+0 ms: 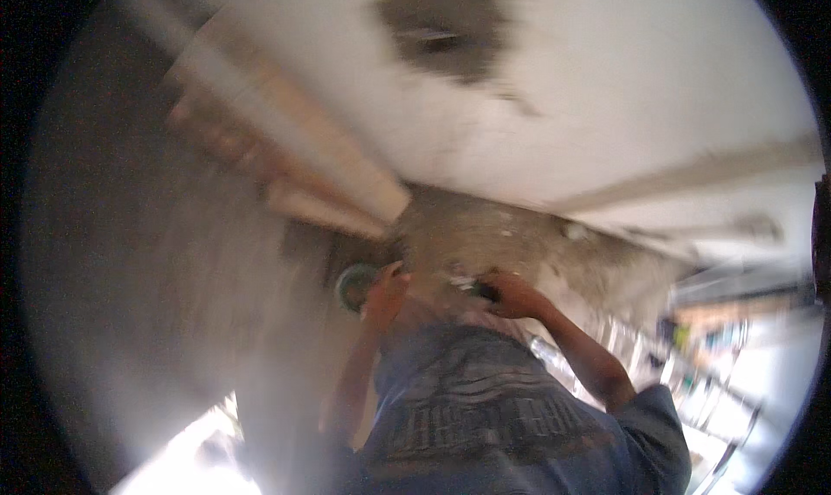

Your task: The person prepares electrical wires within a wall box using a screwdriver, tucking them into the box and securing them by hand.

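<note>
Motion blurs the whole head view. My left hand [387,296] is closed at the right rim of a round green container [351,287], low in front of my body; what lies inside is not clear. My right hand [518,296] is wrapped round the dark handle of a tool [486,291]. A small pale part juts from the tool toward the left, too smeared to name its kind. The two hands are apart, with brownish ground showing beyond them.
Ahead rises a pale wall [623,88] with a rough grey patch [446,28] on it. A brick-and-plaster edge [294,140] slants down on the left beside a dark grey surface [156,235]. Rubble-strewn ground [485,235] meets the wall's foot; blurred clutter [710,331] stands at right.
</note>
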The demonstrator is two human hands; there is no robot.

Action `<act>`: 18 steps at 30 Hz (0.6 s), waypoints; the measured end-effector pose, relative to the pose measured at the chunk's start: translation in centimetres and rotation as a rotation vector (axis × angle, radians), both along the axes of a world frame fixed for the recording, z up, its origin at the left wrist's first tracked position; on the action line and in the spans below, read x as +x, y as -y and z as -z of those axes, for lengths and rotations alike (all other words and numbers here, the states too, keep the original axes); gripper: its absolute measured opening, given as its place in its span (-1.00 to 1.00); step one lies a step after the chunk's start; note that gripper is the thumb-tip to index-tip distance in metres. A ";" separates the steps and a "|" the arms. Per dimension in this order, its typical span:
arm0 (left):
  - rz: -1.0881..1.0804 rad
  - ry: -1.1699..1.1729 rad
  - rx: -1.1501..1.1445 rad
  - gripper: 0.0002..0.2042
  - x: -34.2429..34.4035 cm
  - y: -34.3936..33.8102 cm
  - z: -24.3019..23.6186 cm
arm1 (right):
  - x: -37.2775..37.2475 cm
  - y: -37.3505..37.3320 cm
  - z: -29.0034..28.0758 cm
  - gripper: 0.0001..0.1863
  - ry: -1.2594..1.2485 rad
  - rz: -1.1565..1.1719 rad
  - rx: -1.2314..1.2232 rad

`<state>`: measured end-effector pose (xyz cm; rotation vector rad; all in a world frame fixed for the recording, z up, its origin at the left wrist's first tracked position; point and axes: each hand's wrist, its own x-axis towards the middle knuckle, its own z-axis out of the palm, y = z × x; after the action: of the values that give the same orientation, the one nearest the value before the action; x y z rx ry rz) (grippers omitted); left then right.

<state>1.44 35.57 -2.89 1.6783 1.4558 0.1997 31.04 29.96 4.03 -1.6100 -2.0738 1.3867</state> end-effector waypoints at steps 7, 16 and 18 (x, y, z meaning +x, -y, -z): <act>0.646 0.124 -0.275 -0.46 15.4 -0.2 -8.0 | 2.3 2.7 -1.8 -0.54 -0.589 0.402 0.106; 0.947 0.001 -0.475 -0.48 21.7 -2.4 -3.0 | 10.8 15.6 8.9 -0.66 -0.797 1.828 0.039; 0.959 -0.013 -0.508 -0.48 22.4 -3.7 -1.9 | 10.1 19.2 11.4 -0.68 -0.594 1.856 0.190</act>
<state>23.82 39.25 -1.00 1.7351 0.5061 -0.6512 41.18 10.79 -7.39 -1.6580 0.0483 0.6212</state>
